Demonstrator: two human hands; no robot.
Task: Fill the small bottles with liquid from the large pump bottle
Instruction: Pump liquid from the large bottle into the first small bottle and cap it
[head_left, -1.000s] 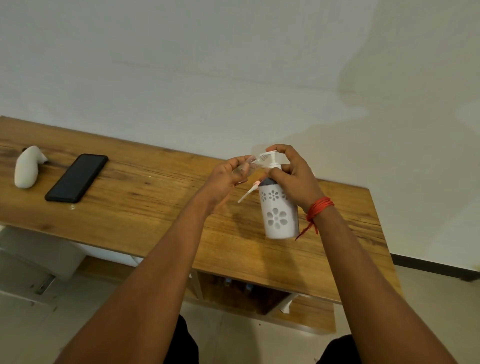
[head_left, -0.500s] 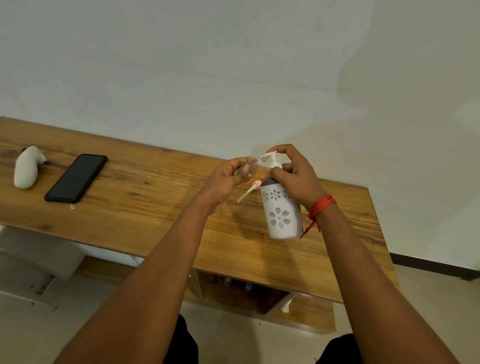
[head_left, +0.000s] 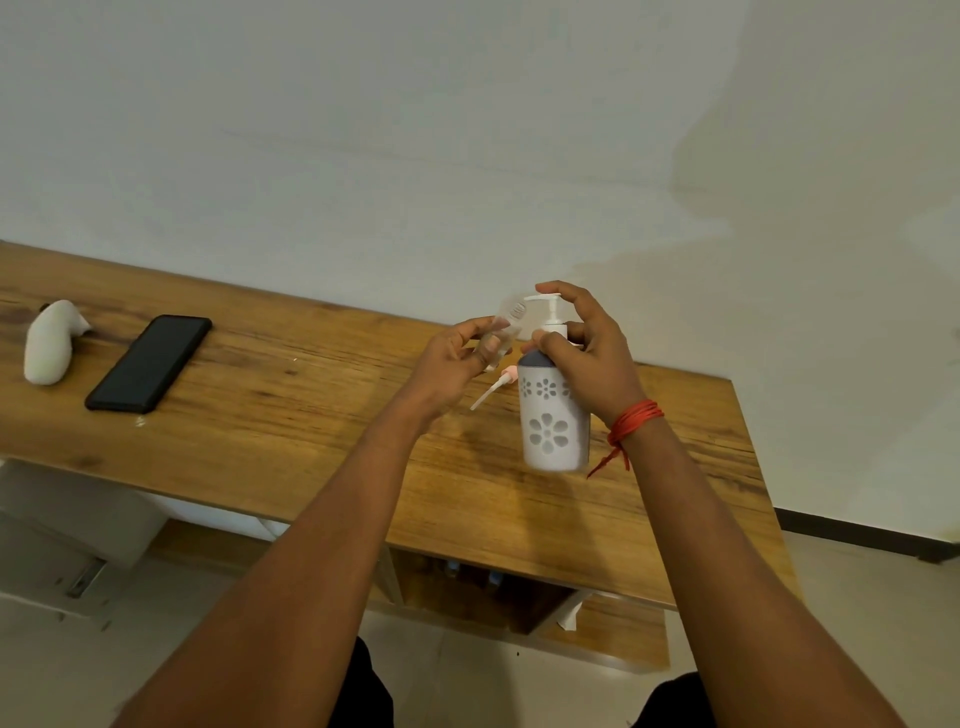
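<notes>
- Right hand grips the pump bottle at the neck, hiding its 3 o'clock side, forefinger over the pump head.
- Left hand pinches a small bottle at the nozzle's 9 o'clock.
- Phone and white object lie on the worktop, well off at 9 o'clock.

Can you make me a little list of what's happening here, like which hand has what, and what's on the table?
left hand: holds the small clear bottle up beside the pump spout
right hand: grips the neck of the pump bottle, one finger over the pump head
pump bottle: white with flower cut-outs, standing on the wooden table
small pump cap: pink collar and thin tube, just under the left hand; cannot tell if it is held
also on table: black phone and a white rounded object, at the far left
</notes>
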